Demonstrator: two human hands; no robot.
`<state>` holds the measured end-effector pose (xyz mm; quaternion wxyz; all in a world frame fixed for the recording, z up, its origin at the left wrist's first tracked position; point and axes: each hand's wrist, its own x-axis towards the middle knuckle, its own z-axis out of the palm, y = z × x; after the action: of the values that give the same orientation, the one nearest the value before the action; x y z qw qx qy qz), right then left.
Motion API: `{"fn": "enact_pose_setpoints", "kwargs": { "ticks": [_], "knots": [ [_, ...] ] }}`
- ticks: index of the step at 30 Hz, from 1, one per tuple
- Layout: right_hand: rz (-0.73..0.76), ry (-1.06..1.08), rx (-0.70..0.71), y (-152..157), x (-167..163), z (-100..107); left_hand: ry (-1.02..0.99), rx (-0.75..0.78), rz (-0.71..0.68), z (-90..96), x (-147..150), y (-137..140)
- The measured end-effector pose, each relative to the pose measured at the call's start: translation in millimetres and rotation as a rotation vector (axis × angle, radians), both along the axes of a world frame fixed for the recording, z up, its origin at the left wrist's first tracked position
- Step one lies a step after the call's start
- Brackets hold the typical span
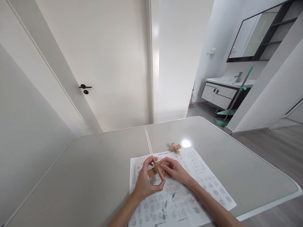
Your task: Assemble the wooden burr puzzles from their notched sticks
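Note:
Between my two hands is a wooden burr puzzle, made of crossing light-brown sticks, one of them round. My left hand curves around it, with the thumb at the near end of the round stick and the fingers at its far end. From the right, the fingertips of my right hand pinch the crossing stick. Both hands are above a white printed sheet covered in small grey diagrams. Another small wooden cross-shaped puzzle rests at the sheet's far edge.
Everything lies on a grey table with rounded corners and a seam across its top. Behind it stands a white door with a black handle. Farther right are a sink cabinet and a green broom with a dustpan.

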<state>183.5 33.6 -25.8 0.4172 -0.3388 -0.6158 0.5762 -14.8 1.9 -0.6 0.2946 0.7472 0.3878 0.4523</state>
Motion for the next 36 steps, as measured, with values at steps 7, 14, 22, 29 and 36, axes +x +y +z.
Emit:
{"fn": "enact_pose_setpoints", "kwargs": {
  "ticks": [7,14,22,29,36],
  "knots": [
    [-0.096,-0.202,0.167,-2,-2,-4,-0.219,-0.075,0.053,-5.6,-5,6],
    [-0.232,-0.482,0.425,-3,-2,-5,-0.523,-0.395,-0.006,-5.4,-10,17],
    [-0.246,-0.638,0.623,-6,-4,-4,-0.707,-0.613,-0.091,2.5,-13,22],
    [-0.299,-0.66,0.631,-6,-3,-6,-0.665,-0.563,-0.059,-2.7,-14,25],
    [-0.294,-0.464,0.565,-10,1,1,-0.445,-0.509,-0.032,-8.3,-12,19]
  ]
}}
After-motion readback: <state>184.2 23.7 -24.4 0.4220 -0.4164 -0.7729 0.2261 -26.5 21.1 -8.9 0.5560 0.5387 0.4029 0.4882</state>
